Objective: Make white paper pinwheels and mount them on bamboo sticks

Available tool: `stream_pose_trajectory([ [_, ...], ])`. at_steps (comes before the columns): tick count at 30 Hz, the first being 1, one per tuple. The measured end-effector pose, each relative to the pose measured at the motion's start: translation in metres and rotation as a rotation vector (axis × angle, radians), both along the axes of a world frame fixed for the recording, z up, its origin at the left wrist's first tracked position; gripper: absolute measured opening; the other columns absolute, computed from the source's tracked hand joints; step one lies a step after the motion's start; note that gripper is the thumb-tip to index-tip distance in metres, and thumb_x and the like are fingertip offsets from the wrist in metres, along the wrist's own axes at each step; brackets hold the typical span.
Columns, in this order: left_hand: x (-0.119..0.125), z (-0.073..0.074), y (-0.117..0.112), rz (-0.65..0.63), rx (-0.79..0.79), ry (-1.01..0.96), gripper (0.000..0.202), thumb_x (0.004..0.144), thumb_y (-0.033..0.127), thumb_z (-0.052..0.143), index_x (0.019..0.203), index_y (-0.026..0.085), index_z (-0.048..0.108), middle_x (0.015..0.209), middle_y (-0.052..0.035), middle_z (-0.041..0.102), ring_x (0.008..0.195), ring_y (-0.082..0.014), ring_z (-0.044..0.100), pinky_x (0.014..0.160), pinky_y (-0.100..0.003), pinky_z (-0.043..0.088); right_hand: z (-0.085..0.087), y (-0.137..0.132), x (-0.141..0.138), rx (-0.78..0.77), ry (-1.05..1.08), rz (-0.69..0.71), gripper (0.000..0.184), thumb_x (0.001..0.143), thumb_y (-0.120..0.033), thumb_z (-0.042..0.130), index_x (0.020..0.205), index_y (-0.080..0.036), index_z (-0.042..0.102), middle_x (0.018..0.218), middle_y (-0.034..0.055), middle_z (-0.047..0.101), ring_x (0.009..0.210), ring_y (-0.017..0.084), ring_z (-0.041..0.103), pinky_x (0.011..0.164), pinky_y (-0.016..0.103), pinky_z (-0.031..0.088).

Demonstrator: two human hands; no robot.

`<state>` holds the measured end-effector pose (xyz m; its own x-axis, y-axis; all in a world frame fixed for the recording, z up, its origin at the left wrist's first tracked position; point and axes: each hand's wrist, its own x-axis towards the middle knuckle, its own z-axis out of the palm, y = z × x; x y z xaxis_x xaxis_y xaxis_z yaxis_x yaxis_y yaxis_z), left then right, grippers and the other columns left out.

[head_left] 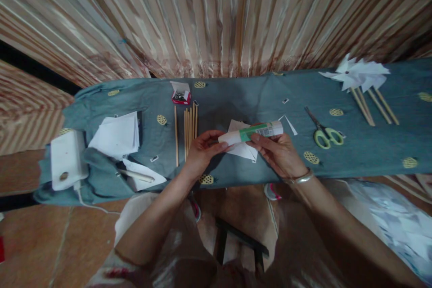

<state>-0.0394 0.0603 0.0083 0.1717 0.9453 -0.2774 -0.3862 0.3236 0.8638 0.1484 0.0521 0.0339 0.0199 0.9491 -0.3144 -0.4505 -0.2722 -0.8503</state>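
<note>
A white and green glue stick (pixel 248 134) lies level between my two hands, above a piece of cut white paper (pixel 243 152). My left hand (pixel 205 146) pinches its white left end with thumb and fingers. Around the right part of the tube, near the printed label, my right hand (pixel 278 150) is closed. The paper beneath is partly hidden by the tube and fingers. Thin paper scraps (pixel 290 126) rest just beyond my right hand. Several wooden sticks (pixel 191 123) lie side by side past my left hand.
Green-handled scissors (pixel 324 135) and paper pinwheels on sticks (pixel 362 74) lie to the right. A red box of pins (pixel 181 95) stands at the back. On the left are stacked white paper (pixel 116 132), a white device with a cable (pixel 67 157), and a pen (pixel 137 174) on paper.
</note>
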Motion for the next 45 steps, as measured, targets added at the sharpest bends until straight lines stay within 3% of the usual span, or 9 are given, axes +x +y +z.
stream_pose_trajectory([
  [8, -0.003, -0.004, 0.0, -0.017, 0.181, 0.138, 0.037, 0.058, 0.028, 0.09, 0.088, 0.017, 0.07, 0.088, -0.0014, 0.076, 0.08, -0.0163, 0.072, 0.08, -0.031, 0.06, -0.014, -0.003, -0.001, 0.042, -0.105, 0.033, 0.032, 0.055, -0.039, 0.093, 0.073, -0.021, 0.074, 0.071, -0.002, 0.074, 0.061, 0.011, 0.066, 0.061, 0.023, 0.058],
  [19, -0.004, -0.004, -0.004, -0.031, 0.239, 0.269, 0.042, 0.06, 0.036, 0.089, 0.094, 0.017, 0.073, 0.093, -0.0059, 0.077, 0.085, -0.0207, 0.073, 0.082, -0.035, 0.059, -0.018, -0.003, -0.017, -0.036, -0.07, 0.026, 0.037, 0.05, -0.042, 0.094, 0.069, -0.018, 0.074, 0.071, 0.0013, 0.076, 0.063, 0.014, 0.069, 0.062, 0.026, 0.061],
  [27, -0.005, 0.003, -0.005, 0.034, 0.266, 0.453, 0.036, 0.062, 0.038, 0.084, 0.09, 0.016, 0.076, 0.085, -0.0056, 0.076, 0.075, -0.0183, 0.069, 0.072, -0.03, 0.056, -0.018, -0.002, -0.023, 0.016, -0.105, 0.193, 0.043, 0.059, -0.049, 0.089, 0.083, -0.018, 0.072, 0.081, 0.0031, 0.077, 0.07, 0.017, 0.072, 0.074, 0.034, 0.061],
  [29, -0.016, 0.005, 0.002, 0.114, 0.25, 0.462, 0.036, 0.06, 0.037, 0.084, 0.087, 0.016, 0.075, 0.079, -0.0037, 0.074, 0.07, -0.0165, 0.066, 0.067, -0.028, 0.054, -0.018, -0.002, -0.02, 0.05, -0.144, 0.198, 0.043, 0.062, -0.049, 0.087, 0.088, -0.02, 0.07, 0.085, 0.0032, 0.077, 0.075, 0.016, 0.072, 0.076, 0.032, 0.06],
  [33, -0.058, 0.008, 0.021, 0.421, 0.262, 0.547, 0.033, 0.057, 0.035, 0.081, 0.082, 0.015, 0.073, 0.073, -0.0001, 0.07, 0.065, -0.0129, 0.06, 0.065, -0.026, 0.048, -0.02, -0.004, -0.007, 0.097, -0.252, 0.168, 0.046, 0.063, -0.052, 0.086, 0.09, -0.021, 0.068, 0.082, 0.0032, 0.076, 0.075, 0.014, 0.07, 0.071, 0.028, 0.057],
  [36, -0.093, 0.007, 0.029, 0.64, 0.258, 0.74, 0.033, 0.058, 0.035, 0.078, 0.083, 0.015, 0.071, 0.074, 0.0005, 0.069, 0.066, -0.0124, 0.058, 0.066, -0.025, 0.046, -0.021, -0.006, 0.004, 0.134, -0.332, 0.167, 0.046, 0.064, -0.055, 0.084, 0.088, -0.021, 0.067, 0.081, 0.0041, 0.075, 0.075, 0.016, 0.07, 0.072, 0.03, 0.057],
  [38, -0.11, 0.005, 0.029, 0.705, 0.239, 0.896, 0.032, 0.061, 0.036, 0.075, 0.084, 0.015, 0.07, 0.073, 0.0011, 0.066, 0.063, -0.0118, 0.055, 0.061, -0.024, 0.043, -0.022, -0.007, 0.011, 0.152, -0.382, 0.179, 0.045, 0.067, -0.057, 0.082, 0.089, -0.021, 0.067, 0.081, 0.0048, 0.075, 0.076, 0.017, 0.07, 0.071, 0.031, 0.056],
  [42, -0.132, -0.002, 0.026, 0.643, 0.177, 1.185, 0.034, 0.066, 0.042, 0.071, 0.088, 0.016, 0.07, 0.065, 0.0024, 0.06, 0.053, -0.0127, 0.047, 0.053, -0.026, 0.038, -0.025, -0.009, 0.023, 0.194, -0.47, 0.165, 0.042, 0.071, -0.057, 0.078, 0.089, -0.021, 0.067, 0.08, 0.0048, 0.074, 0.076, 0.018, 0.07, 0.068, 0.03, 0.055],
  [45, -0.141, -0.004, 0.024, 0.49, 0.243, 1.416, 0.03, 0.071, 0.043, 0.07, 0.087, 0.017, 0.071, 0.07, -0.0018, 0.065, 0.063, -0.0189, 0.055, 0.064, -0.032, 0.045, -0.027, -0.011, 0.032, 0.252, -0.592, 0.14, 0.036, 0.076, -0.055, 0.074, 0.089, -0.021, 0.068, 0.08, 0.0044, 0.074, 0.074, 0.018, 0.069, 0.068, 0.031, 0.054],
])
